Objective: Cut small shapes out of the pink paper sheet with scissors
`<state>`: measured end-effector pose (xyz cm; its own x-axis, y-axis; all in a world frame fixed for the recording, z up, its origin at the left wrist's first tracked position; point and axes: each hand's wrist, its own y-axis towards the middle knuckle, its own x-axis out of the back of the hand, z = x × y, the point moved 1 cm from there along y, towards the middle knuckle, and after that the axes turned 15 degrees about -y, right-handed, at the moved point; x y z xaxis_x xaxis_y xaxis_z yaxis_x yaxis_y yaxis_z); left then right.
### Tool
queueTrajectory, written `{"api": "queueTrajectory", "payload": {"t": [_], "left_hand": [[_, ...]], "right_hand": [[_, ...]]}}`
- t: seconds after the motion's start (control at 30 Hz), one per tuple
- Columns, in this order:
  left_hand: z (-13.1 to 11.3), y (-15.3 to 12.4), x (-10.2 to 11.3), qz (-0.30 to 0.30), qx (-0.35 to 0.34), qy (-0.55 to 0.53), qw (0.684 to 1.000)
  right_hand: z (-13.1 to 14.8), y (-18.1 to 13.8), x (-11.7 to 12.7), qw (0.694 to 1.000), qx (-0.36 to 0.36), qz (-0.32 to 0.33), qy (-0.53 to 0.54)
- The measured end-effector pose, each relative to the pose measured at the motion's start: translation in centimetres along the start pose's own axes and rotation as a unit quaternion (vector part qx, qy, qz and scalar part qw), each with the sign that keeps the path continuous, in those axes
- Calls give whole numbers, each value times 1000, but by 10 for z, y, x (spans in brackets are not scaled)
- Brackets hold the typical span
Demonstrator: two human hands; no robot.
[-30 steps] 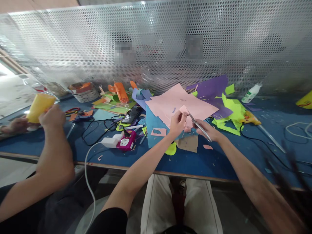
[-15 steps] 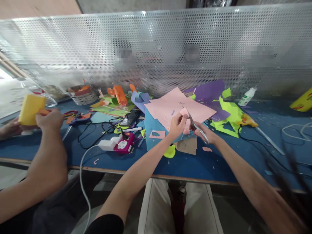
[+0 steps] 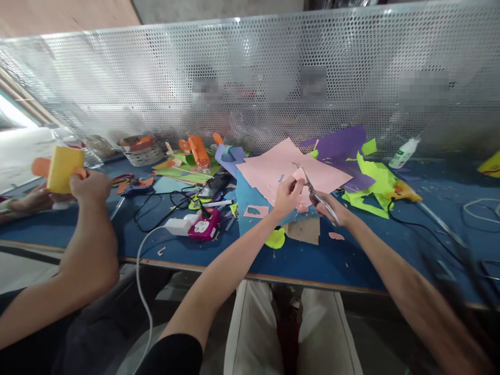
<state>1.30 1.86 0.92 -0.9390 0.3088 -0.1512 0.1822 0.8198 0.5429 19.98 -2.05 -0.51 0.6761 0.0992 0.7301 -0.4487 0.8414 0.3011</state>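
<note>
Between the fingers of my left hand is a small piece of pink paper. My right hand grips a pair of metal scissors, whose blades lie along the right edge of that piece. Under both hands, a large pink sheet rests on the table over a blue sheet. A pink scrap with a cut-out hole lies left of my left wrist. Nearer the table edge are a yellow-green paper piece and a brown piece.
A co-worker at the left holds a yellow block-shaped thing. A magenta power adapter with cables sits left of my forearm. Purple paper, yellow-green scraps, a hot glue gun and a white bottle lie right. A perforated metal screen stands behind.
The view has shifted slightly, so things appear a little further right. My hands keep hold of the pink piece and the scissors. At left, orange shows beside the co-worker's yellow block.
</note>
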Motion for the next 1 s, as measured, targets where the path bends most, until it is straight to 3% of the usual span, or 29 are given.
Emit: {"api": "queueTrajectory", "payload": {"t": [0.13, 0.37, 0.73, 1.0], "left_hand": [[-2, 1, -1, -16, 5, -16, 1000], [-6, 2, 1, 24, 1, 17, 1000], [-6, 5, 6, 24, 10, 38, 999], [2, 7, 2, 24, 39, -31, 998]], "right_hand": [[-6, 1, 1, 997, -39, -43, -57], [-4, 3, 4, 1000, 15, -27, -7], [-6, 1, 2, 998, -61, -8, 7], [-17, 3, 2, 994, -108, -8, -28]]}}
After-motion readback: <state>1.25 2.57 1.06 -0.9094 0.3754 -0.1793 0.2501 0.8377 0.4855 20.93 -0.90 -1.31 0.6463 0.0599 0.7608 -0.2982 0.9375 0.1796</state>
